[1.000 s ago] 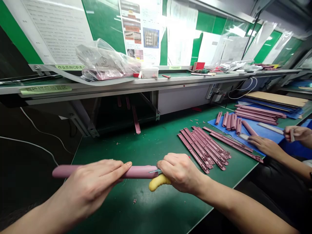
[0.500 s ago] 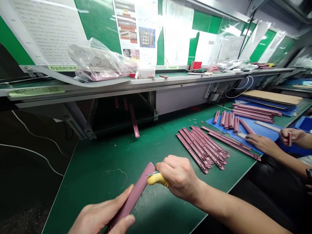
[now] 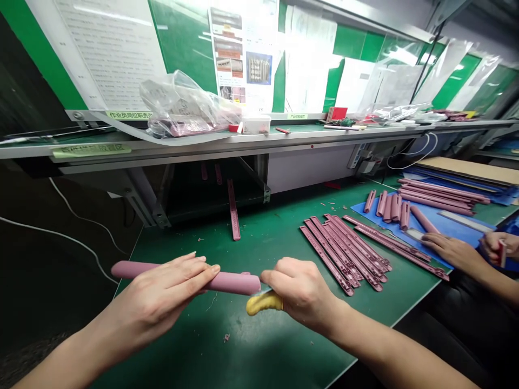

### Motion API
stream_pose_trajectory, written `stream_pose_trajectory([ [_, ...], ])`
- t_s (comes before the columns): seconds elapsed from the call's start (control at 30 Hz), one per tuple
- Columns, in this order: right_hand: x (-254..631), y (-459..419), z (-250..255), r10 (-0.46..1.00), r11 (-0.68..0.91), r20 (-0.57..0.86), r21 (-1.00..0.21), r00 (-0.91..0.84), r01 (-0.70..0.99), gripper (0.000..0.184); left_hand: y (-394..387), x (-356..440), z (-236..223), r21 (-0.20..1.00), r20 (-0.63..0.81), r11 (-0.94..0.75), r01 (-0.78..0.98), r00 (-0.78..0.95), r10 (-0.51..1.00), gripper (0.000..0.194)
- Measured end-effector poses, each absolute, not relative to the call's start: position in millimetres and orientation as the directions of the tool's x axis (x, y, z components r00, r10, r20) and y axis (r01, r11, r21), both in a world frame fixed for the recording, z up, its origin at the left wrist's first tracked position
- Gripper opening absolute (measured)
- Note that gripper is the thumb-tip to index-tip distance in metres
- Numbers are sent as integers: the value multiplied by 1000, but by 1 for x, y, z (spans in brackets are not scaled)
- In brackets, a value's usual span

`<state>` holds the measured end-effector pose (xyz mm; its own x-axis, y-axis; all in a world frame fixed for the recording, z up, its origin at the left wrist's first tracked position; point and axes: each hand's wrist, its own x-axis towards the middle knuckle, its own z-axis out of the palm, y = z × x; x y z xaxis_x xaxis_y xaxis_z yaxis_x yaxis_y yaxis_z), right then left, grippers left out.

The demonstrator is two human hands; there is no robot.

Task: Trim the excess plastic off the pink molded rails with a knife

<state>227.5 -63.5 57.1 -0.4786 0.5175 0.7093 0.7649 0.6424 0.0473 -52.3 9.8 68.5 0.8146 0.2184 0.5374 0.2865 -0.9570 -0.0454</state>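
Close in, the left hand is clamped over the middle of the tube, fingers laid along its top, with one rounded end poking out beyond the wrist side. The tube lies nearly level above the table, spanning the space between the hands, its other end right by the curled fingers of the right hand. The right hand is closed on a thin blade, though its edge is blurred and I can't be sure it touches the tube. Just below the blade sticks out a curved yellow piece, probably a finger cover. The two hands are apart.

Small scraps dot the green table. To the right lies a slanting row of pink strips, and past them a blue mat carries short tubes. Another person's hand rests at the mat's near edge.

Farther back, one loose strip sits partly under the shelf. On the shelf are a clear bag and a small box, with printed sheets behind.
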Motion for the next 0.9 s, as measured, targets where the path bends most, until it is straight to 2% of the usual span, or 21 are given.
stream_pose_trajectory([
  [0.1, 228, -61, 60, 530, 582, 705, 102, -471, 807, 54, 3, -55, 73, -86, 514, -940, 331, 823, 242, 59],
  [0.17, 229, -58, 62, 520, 563, 697, 156, -494, 812, 53, -2, -57, 75, -66, 499, -945, 319, 831, 246, 61],
  [0.23, 230, -57, 63, 501, 561, 695, 193, -516, 805, 49, -7, -57, 71, 53, 472, -952, 301, 833, 290, 65],
  [0.3, 232, -59, 62, 518, 587, 698, 130, -494, 799, 45, -15, -55, 60, 265, 424, -906, 330, 804, 417, 65],
  [0.33, 232, -60, 62, 561, 605, 692, 30, -453, 795, 43, -18, -52, 53, 397, 392, -846, 357, 767, 508, 61],
  [0.4, 234, -64, 57, 708, 595, 634, -298, -311, 747, 37, -26, -41, 37, 697, 311, -621, 360, 628, 713, 51],
  [0.47, 236, -67, 48, 860, 475, 482, -637, -167, 608, 37, -32, -25, 22, 932, 170, -299, 206, 480, 861, 48],
  [0.5, 237, -67, 43, 908, 402, 401, -746, -123, 531, 37, -34, -15, 17, 986, 83, -134, 95, 419, 904, 49],
  [0.57, 237, -65, 33, 943, 324, 320, -832, -88, 450, 38, -38, 6, 10, 986, -91, 132, -106, 330, 940, 53],
  [0.6, 236, -63, 28, 941, 328, 327, -827, -85, 457, 38, -39, 15, 9, 958, -161, 221, -182, 299, 941, 54],
  [0.67, 234, -55, 24, 903, 393, 422, -738, -80, 548, 37, -42, 30, 8, 899, -253, 329, -288, 270, 929, 55],
  [0.73, 231, -46, 26, 837, 445, 539, -576, -90, 686, 41, -45, 38, 8, 868, -282, 374, -327, 297, 912, 54],
  [0.8, 229, -37, 31, 775, 433, 621, -390, -115, 813, 56, -47, 41, 8, 860, -286, 389, -330, 320, 903, 51],
  [0.9, 229, -27, 39, 732, 363, 660, -170, -168, 916, 74, -49, 41, 7, 866, -274, 386, -319, 343, 899, 44],
])
